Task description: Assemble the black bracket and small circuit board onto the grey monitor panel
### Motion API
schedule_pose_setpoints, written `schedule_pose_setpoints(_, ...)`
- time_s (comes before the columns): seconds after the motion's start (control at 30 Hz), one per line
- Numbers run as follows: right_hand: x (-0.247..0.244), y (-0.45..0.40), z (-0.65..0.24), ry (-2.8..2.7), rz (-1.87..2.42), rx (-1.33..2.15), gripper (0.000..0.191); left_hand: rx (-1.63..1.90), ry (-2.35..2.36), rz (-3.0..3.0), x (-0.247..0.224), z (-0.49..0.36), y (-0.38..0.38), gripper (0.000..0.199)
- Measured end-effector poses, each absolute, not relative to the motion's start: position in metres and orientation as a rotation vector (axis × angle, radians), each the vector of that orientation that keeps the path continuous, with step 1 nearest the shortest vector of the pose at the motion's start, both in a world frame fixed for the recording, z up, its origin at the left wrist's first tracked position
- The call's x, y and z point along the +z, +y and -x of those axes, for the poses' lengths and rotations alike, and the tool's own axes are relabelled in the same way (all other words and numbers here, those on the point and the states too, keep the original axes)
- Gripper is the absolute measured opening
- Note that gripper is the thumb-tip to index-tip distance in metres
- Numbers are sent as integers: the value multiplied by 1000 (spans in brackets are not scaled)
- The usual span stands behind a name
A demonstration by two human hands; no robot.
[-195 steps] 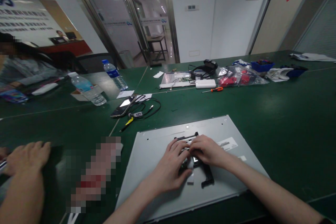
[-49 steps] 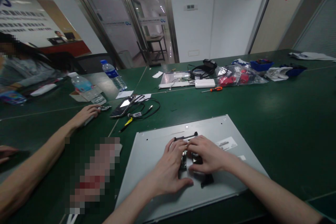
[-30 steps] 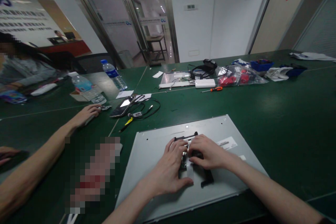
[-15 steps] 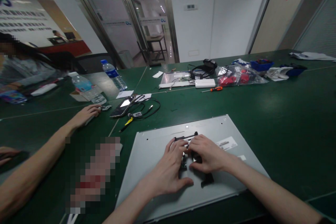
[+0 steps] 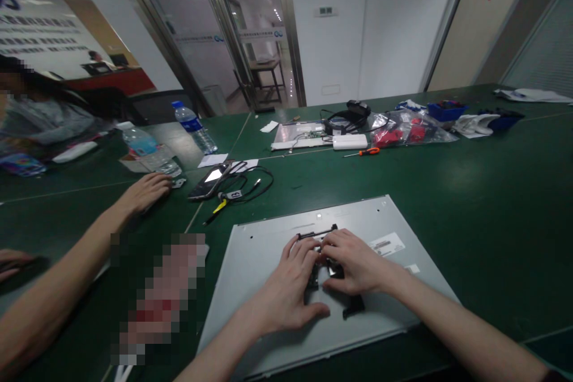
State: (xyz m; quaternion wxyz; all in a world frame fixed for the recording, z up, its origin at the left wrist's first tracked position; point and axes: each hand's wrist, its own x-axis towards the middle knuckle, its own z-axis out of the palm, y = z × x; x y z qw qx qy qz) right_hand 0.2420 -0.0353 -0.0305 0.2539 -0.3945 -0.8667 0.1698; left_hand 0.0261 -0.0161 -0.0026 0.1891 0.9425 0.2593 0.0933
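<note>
A light grey flat metal panel [image 5: 273,262], like the back of a display screen, lies on the table in front of me. Both hands are over a black plastic bracket [image 5: 354,307] at its middle; dark circuit parts [image 5: 313,279] show in the gap between them. My left hand [image 5: 293,283] rests with its fingertips on these parts, fingers stretched forward and thumb spread away. My right hand [image 5: 356,259] arches over the other side, its fingers curled and closed. What its fingertips grip is hidden. The two hands' fingertips nearly meet. White labels [image 5: 387,245] are stuck on the panel's right side.
At left another person's hand [image 5: 150,191] rests on the table near water bottles [image 5: 192,125]. Beyond the panel are a phone [image 5: 209,181], a looped black cable [image 5: 264,192], an orange screwdriver [image 5: 367,151], a white box [image 5: 349,142] and a plastic bag with red items [image 5: 412,130].
My hands and the panel have barely moved; my right fingers shifted very slightly. The other person's hand at left has shifted a little, its fingers lying lower.
</note>
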Motion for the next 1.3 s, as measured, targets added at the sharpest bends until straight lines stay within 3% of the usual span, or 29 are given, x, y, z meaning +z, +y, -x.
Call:
schedule_pose_setpoints(0.37, -33, -34, -241, -2345, 1085, 542, 40, 224, 706, -2670, 2, -28, -16, 77)
schedule_pose_setpoints(0.57, -36, -34, -242, -2351, 1083, 521, 41, 286, 713, -2697, -3, -26, -15, 55)
schedule_pose_setpoints(0.93, -36, -34, -242, -2354, 1081, 524, 42, 306, 704, -2691, -7, -27, -14, 62)
schedule_pose_setpoints(1.13, -33, -34, -242, -2344, 1076, 540, 42, 327, 700, -2694, -6, -27, -15, 53)
schedule_pose_setpoints(1.3, -33, -33, -242, -2337, 1087, 558, 31, 319, 709, -2686, -4, -28, -15, 58)
